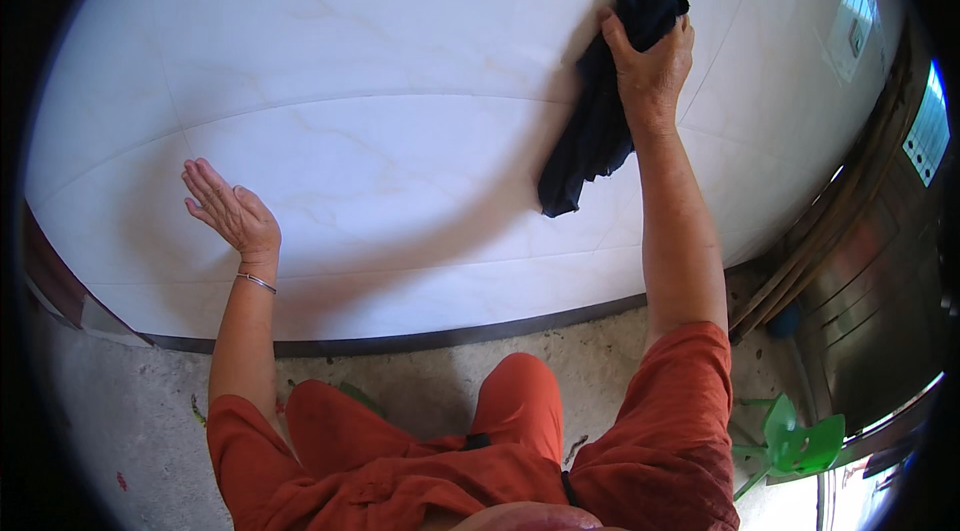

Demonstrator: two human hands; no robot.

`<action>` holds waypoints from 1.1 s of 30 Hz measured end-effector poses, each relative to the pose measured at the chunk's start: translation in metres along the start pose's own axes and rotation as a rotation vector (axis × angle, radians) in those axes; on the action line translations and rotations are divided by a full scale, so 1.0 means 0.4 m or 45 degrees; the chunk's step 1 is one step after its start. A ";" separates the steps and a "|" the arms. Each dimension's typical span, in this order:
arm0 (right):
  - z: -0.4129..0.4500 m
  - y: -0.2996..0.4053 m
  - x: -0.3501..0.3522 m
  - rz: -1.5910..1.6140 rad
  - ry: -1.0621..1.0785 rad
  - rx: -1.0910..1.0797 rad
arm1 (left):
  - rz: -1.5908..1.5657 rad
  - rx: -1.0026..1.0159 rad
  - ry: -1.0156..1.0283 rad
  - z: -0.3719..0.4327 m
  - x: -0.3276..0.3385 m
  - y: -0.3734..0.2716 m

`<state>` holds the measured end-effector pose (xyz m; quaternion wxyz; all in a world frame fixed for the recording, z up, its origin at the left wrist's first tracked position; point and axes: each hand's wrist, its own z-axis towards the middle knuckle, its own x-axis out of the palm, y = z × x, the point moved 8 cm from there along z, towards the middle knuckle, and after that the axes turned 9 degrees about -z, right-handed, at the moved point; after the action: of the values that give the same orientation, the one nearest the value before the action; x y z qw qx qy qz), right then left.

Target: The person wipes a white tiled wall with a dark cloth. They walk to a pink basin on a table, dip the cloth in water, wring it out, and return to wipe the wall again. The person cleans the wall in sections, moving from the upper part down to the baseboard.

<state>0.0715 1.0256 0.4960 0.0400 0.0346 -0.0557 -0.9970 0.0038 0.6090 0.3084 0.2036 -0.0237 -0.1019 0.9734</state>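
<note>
Before me stands a glossy white tiled wall point(360, 178) with faint veining and thin joints. High on its right side, my right hand point(652, 73) grips a dark cloth point(600, 118) and holds it against the tiles. The cloth's long end hangs down to the left below the hand. At the lower left, my left hand point(229, 212) is near the wall with nothing in it; its fingers point up and left, the thumb a little apart. Whether that palm touches the tiles cannot be seen. A metal bracelet point(257, 282) circles the left wrist.
A dark skirting strip point(465, 332) runs along the wall's foot above a concrete floor point(135, 411). On the right, several wooden poles point(825, 231) lean near a dark metal door point(877, 291). A green plastic chair point(802, 437) stands at the lower right.
</note>
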 end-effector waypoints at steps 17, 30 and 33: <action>0.040 0.294 0.080 -0.228 -0.007 -0.650 | 0.014 -0.050 0.067 -0.001 0.006 0.022; -0.136 0.522 0.226 -0.558 0.466 -1.064 | -0.083 -0.153 0.189 -0.040 0.032 0.057; -0.294 0.599 0.206 -0.067 0.790 -1.446 | -0.105 -0.135 0.177 -0.030 0.035 0.042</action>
<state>0.0162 0.7688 0.4013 0.0417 0.2958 0.4954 -0.8157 -0.0147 0.6017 0.2931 0.2486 -0.0977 -0.1397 0.9535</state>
